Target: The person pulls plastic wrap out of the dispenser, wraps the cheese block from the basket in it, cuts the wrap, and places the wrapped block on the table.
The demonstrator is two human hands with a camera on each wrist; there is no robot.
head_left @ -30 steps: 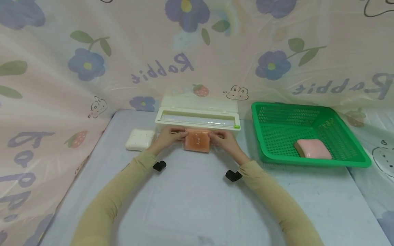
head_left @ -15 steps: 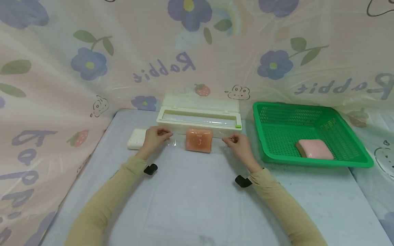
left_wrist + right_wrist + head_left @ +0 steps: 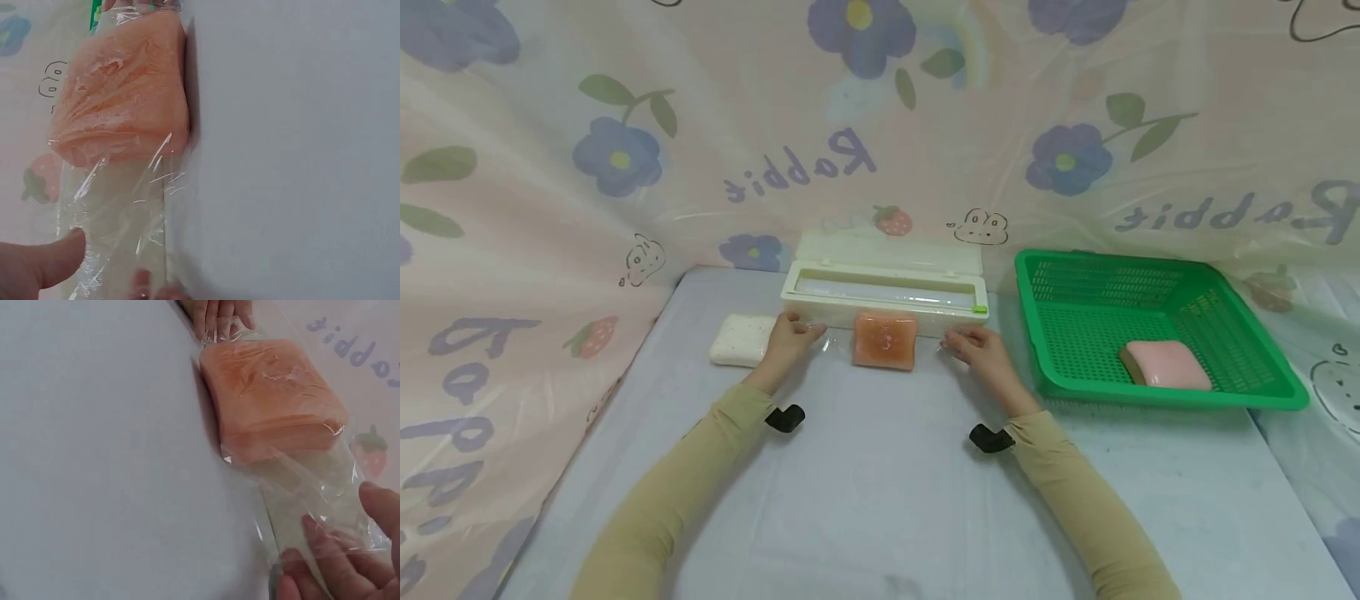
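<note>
An orange, toast-shaped block, its exact kind unclear, sits under clear cling film just in front of the wrap dispenser. Loose film stretches out from both of its sides. My left hand is at the film's left end; the left wrist view has its thumb apart from the fingertips, which show through the film. At the other end is my right hand. Its fingers lie behind the film, with the thumb raised away from them in the right wrist view. Neither hand touches the block.
Beside my left hand lies a white speckled block. A green basket stands at the right with a pink block inside. The dispenser's lid is up, showing the film roll. Patterned cloth hangs behind the table.
From beside the block, both my hands have moved outward to the film's ends, spreading the film sideways. Over the last half second the left hand has come slightly back inward.
</note>
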